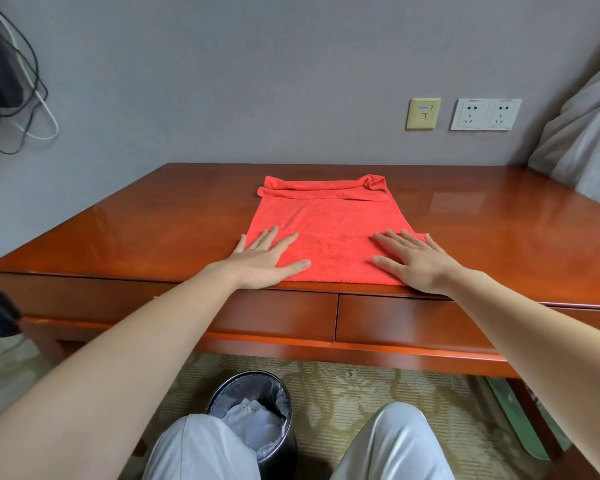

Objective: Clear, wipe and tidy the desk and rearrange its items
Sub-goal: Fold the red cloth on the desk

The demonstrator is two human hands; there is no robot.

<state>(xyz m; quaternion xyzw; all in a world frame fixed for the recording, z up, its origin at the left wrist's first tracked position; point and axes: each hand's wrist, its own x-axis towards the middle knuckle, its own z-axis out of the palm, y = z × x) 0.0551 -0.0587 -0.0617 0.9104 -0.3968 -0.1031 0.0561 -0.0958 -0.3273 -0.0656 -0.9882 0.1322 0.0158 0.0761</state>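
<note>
Red terry cloth [321, 230] lies flat mid-desk on the glossy reddish-brown wooden desk [118, 237]. Its long axis runs front to back, away from the person. The near hem sits right at the desk's front edge. The far end is rolled and bunched into a ridge, with the lump at its right end. A straight crosswise line crosses the cloth level with the fingertips.

Left hand [269, 259] lies palm down on the near left corner, fingers straight and spread, thumb along the cloth; its outer side overlaps onto bare wood. Right hand [416, 263] does the same on the near right corner, fingers splayed. Neither hand grips anything; both press flat.

Room to move: wide bare desk top left and right of the cloth, plus a strip of wood between the roll and the grey wall.

Two drawer fronts [395, 320] sit below the front edge. A dark round bin with a liner [219, 393] stands on patterned carpet [361, 386], just beside the left knee. On the wall are a white double socket [485, 114], a beige port plate [422, 113] and, at far left, hanging cables [25, 109].
</note>
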